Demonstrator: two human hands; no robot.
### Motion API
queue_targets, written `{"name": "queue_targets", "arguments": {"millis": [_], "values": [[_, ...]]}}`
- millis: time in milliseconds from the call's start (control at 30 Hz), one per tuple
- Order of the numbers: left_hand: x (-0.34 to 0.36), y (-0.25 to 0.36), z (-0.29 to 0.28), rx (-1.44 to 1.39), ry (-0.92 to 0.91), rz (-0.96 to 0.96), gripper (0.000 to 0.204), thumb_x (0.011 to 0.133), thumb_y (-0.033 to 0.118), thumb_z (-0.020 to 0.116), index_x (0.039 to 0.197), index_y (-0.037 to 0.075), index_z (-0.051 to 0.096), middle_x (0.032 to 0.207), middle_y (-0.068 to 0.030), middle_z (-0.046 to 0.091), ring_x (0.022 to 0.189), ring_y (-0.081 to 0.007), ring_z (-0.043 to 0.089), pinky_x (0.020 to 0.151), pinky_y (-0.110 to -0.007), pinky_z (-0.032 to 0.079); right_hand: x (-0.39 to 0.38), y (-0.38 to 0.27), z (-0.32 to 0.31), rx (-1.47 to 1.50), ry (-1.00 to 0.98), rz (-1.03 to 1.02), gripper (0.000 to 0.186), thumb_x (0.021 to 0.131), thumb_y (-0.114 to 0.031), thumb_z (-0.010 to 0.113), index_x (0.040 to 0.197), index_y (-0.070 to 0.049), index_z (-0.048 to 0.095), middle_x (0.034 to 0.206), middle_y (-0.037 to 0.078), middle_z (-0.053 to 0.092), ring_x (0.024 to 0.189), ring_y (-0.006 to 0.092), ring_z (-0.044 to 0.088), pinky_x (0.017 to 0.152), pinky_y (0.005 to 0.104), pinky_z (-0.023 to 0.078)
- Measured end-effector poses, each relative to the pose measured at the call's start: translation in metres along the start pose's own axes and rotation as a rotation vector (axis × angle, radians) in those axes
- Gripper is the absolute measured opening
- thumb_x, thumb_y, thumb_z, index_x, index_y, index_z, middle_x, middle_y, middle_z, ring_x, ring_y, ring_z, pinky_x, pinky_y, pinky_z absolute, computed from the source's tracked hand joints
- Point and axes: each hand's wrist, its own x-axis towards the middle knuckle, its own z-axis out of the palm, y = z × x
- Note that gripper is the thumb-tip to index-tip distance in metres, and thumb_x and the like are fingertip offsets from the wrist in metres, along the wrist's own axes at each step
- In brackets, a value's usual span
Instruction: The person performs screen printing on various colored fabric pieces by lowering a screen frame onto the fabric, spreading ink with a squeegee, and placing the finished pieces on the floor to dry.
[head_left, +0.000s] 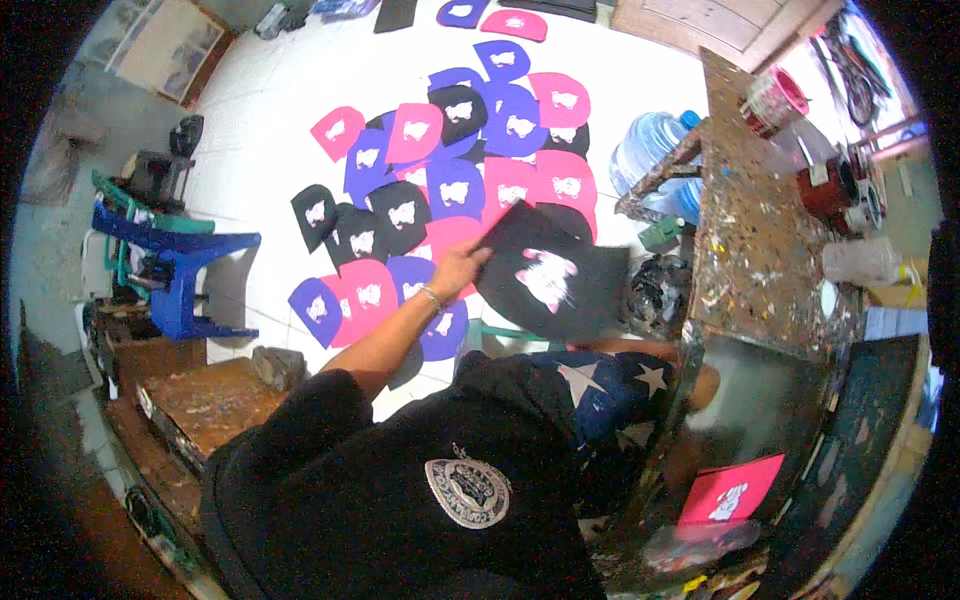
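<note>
My left hand (462, 270) pinches the left edge of a black cut piece (510, 285) with a white-and-pink animal print. This piece is held up, tilted and a little blurred, over the floor in front of me. Beside its lower right corner a narrow strip of skin shows; whether it belongs to my right hand I cannot make out, and no right-hand fingers are clear. Beyond the left hand, rounded pieces in pink (415, 132), purple (455, 190) and black (400, 215), each with a white print, overlap on the floor.
A paint-spattered wooden table (745, 230) stands at right, bearing a pink-rimmed paint bucket (775, 103) and several containers. Beside it is a large water bottle (645, 150). A blue plastic stool (185, 275) lies at left, near a low wooden bench (215, 395). A pink printed piece (735, 490) rests lower right.
</note>
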Motion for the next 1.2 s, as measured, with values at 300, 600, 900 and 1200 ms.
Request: {"name": "queue_targets", "arguments": {"millis": [300,600,900,1200], "values": [[0.125,-0.138,-0.017,-0.715,0.340,-0.354,0.035,0.087,-0.010,0.052,0.122,-0.008,0.053,0.114,-0.0206,0.063,0.091,-0.0314,0.068,0.080,-0.043,0.062,-0.013,0.037,0.029,0.006,0.091,-0.043,0.047,0.105,-0.035,0.055,0.087,0.003,0.076,0.076,0.018,0.068,0.060,0.0289,0.055,0.060,0.0426,0.045],[0.330,-0.133,0.089,-1.025,0.483,-0.440,0.039,0.086,-0.004,0.059,0.125,-0.006,0.054,0.120,-0.0223,0.061,0.108,-0.0343,0.063,0.081,-0.049,0.060,-0.047,0.042,0.014,-0.138,-0.013,0.005,0.047,0.107,-0.039,0.049,0.108,-0.001,0.076,0.094,0.018,0.073,0.072,0.0307,0.063,0.067,0.0449,0.050],[0.464,-0.098,0.198,-0.963,0.468,-0.423,0.040,0.086,0.003,0.063,0.125,-0.004,0.056,0.116,-0.0201,0.065,0.101,-0.0334,0.067,0.080,-0.048,0.059,-0.038,0.028,0.013,-0.182,-0.022,-0.035,0.046,0.107,-0.039,0.048,0.113,-0.002,0.074,0.099,0.018,0.072,0.077,0.0316,0.064,0.070,0.0451,0.050],[0.397,-0.174,0.258,-0.614,0.563,-0.751,0.044,0.085,0.013,0.067,0.126,-0.002,0.060,0.118,-0.0174,0.068,0.100,-0.0308,0.069,0.083,-0.043,0.058,-0.026,0.017,0.013,-0.212,-0.020,-0.071,0.045,0.108,-0.038,0.047,0.118,-0.002,0.072,0.105,0.019,0.071,0.082,0.0325,0.064,0.073,0.0454,0.050]]}}
